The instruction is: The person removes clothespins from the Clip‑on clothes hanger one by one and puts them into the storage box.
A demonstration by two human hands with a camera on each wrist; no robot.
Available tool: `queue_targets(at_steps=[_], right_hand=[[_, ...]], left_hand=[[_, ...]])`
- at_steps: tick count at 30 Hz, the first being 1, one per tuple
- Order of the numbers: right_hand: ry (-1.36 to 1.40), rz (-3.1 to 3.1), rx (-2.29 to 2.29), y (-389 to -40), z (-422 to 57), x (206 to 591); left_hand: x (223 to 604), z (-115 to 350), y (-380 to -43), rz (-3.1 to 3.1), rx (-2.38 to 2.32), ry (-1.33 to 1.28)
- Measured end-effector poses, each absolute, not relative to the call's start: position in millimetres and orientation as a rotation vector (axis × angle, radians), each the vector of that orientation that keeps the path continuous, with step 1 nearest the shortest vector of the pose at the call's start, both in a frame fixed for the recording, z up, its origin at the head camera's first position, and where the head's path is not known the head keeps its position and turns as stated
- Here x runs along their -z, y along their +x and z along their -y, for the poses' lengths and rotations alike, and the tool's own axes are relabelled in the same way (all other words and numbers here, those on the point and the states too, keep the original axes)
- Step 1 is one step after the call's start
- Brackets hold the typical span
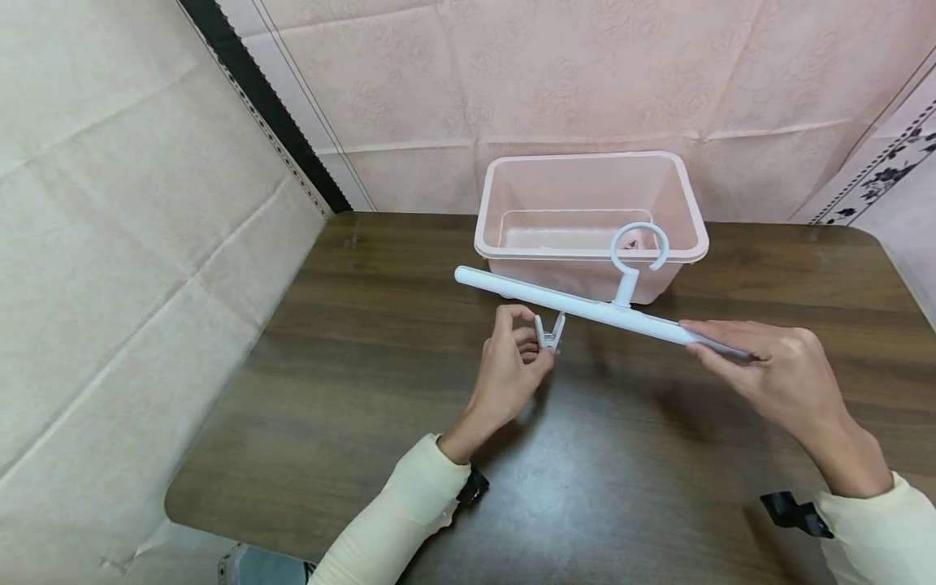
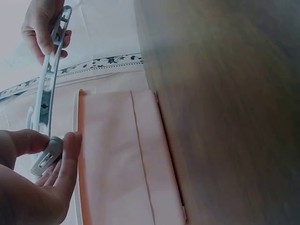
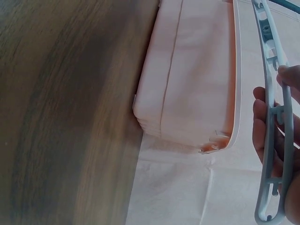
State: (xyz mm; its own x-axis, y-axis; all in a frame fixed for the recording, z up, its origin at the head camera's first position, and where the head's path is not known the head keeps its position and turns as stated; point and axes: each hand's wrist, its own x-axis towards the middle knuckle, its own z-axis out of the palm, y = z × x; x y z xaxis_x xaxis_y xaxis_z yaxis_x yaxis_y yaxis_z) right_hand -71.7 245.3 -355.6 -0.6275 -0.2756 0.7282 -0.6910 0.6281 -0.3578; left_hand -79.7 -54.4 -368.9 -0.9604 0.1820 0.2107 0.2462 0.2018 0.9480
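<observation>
In the head view my right hand grips one end of a pale blue hanger, thumb and fingers on opposite sides of the bar. The hanger is held tilted above the table, its round hook pointing up in front of the bin. My left hand pinches a small grey-white clothespin by thumb and fingers, close below the middle of the bar. The left wrist view shows the clothespin right at the bar's near part. In the right wrist view the hanger's underside is a hollow frame with cross pieces.
A pink plastic bin stands at the table's back edge, behind the hanger. The brown wooden table has rounded corners. Patterned pale cloth hangs behind it, and a light blue object shows below the table's front left edge.
</observation>
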Motion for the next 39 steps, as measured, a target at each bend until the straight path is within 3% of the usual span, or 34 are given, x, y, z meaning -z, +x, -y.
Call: queue_targets(at_steps=[9,27,39], right_hand=[[0.754,2.213,-0.835,-71,-245,355],[0.773,2.249,-0.86,-71,-246,355],[0.757,2.222,-0.795,-73,-241,355]], left_hand=[[368,55,-80,2.375,1.838,-0.435],[377,58,-80,2.343,0.843,-0.668],[381,60,-80,2.267,0.618,-0.721]])
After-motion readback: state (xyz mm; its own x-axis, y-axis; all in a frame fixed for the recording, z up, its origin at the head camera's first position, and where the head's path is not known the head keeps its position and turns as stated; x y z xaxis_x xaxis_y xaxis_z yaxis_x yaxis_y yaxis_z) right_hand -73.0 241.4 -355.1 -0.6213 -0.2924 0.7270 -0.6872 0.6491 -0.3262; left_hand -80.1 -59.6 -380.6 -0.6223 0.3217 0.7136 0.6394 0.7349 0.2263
